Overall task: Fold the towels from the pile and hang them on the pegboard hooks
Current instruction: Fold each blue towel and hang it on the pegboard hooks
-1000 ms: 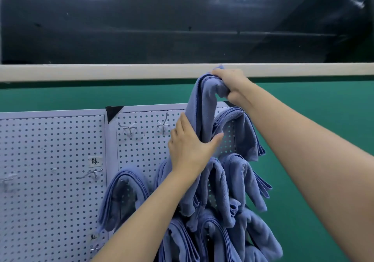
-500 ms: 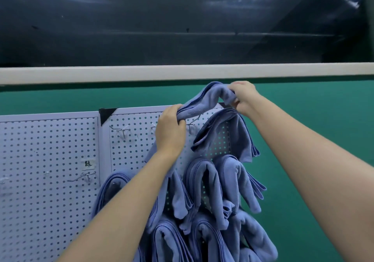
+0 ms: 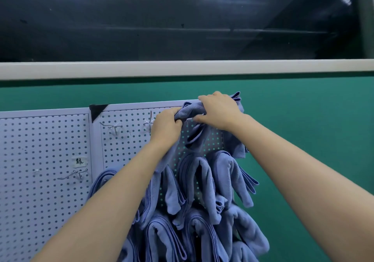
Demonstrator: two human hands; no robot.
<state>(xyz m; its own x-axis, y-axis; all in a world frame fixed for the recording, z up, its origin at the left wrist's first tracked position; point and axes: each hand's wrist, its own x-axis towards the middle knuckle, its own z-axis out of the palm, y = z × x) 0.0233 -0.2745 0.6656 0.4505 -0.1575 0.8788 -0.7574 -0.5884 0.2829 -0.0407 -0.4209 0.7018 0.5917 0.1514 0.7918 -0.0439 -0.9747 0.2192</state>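
A person reaches up to a white pegboard [image 3: 50,140] on a green wall. Both hands grip 1 blue towel [image 3: 191,110] bunched along its fold at the board's top right corner. The left hand [image 3: 166,126] is closed around the fold's left end; the right hand [image 3: 219,111] clamps over its right. Folded towels [image 3: 194,180] already hang below. To do this well, I would keep the fold taut, settle it fully over the hook, hidden here, then release.
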